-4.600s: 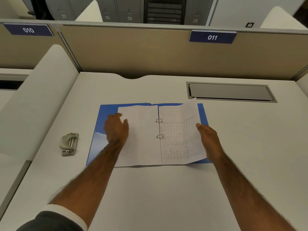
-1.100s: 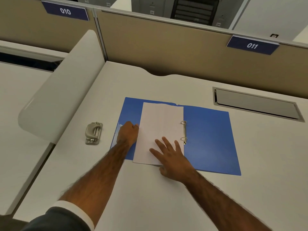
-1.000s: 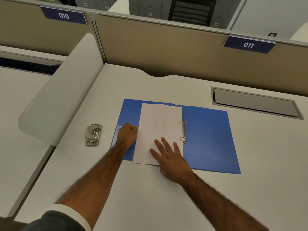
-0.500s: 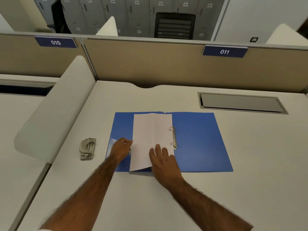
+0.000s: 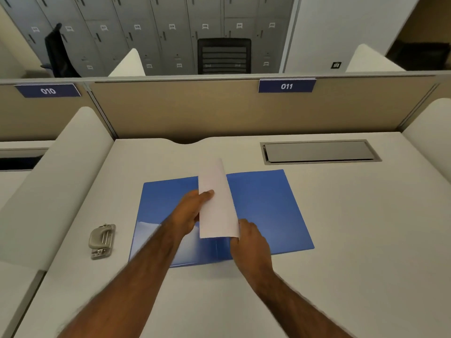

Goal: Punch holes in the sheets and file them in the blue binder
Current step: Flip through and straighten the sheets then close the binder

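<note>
The blue binder (image 5: 266,206) lies open and flat on the white desk. Over its middle the white sheets (image 5: 217,203) stand lifted and curved, their blank side toward me, hiding the binder's rings. My left hand (image 5: 190,211) grips the sheets' left edge, thumb on top. My right hand (image 5: 249,237) holds their lower right corner. A grey metal hole punch (image 5: 102,241) sits on the desk to the left of the binder, apart from both hands.
A recessed grey cable hatch (image 5: 319,152) lies in the desk at the back right. A tan partition (image 5: 195,111) with a "011" label closes the far side. White curved dividers (image 5: 56,181) flank the desk left and right.
The sheets lay flat on the binder's left half under both hands; now both hands have lifted them up over the binder's middle. The camera view has tilted upward.
</note>
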Action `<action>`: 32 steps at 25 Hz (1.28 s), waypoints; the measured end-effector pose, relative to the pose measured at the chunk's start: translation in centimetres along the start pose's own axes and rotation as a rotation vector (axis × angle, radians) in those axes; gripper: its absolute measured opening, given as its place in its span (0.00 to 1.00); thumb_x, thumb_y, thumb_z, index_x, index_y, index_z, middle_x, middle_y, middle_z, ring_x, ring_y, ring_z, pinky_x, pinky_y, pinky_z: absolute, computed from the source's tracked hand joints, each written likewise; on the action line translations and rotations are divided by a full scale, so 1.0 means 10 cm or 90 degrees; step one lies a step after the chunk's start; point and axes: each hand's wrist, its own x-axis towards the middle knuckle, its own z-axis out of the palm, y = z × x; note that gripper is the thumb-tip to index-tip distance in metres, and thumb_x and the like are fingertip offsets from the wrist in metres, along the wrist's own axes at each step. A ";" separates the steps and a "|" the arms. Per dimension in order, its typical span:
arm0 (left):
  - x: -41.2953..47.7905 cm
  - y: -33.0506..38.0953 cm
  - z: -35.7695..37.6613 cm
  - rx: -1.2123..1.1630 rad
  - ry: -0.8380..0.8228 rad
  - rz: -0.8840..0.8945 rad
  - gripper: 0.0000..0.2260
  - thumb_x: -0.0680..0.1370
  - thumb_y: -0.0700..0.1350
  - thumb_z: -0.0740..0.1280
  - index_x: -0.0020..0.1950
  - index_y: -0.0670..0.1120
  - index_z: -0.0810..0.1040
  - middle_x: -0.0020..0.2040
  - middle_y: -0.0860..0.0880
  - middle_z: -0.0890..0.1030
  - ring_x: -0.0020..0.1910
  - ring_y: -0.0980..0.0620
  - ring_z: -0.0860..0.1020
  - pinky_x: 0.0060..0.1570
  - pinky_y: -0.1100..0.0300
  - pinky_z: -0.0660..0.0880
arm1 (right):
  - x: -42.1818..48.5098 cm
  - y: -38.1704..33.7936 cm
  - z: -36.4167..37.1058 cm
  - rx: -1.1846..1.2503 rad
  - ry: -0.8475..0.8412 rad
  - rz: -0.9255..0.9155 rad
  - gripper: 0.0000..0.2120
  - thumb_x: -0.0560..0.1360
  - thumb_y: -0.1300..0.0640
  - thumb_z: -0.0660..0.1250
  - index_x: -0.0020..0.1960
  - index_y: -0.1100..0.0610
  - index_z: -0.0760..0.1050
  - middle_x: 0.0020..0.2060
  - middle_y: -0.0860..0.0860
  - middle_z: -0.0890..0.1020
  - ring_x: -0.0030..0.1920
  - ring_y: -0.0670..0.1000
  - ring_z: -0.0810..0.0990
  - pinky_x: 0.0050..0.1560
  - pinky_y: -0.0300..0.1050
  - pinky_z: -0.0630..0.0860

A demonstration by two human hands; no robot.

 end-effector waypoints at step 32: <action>0.32 -0.96 0.59 0.890 0.007 0.225 0.28 0.84 0.55 0.55 0.82 0.51 0.51 0.83 0.50 0.49 0.81 0.46 0.47 0.80 0.48 0.46 | 0.52 0.76 0.28 -0.147 -0.052 -0.108 0.27 0.82 0.41 0.53 0.77 0.52 0.62 0.77 0.56 0.66 0.77 0.59 0.62 0.78 0.57 0.51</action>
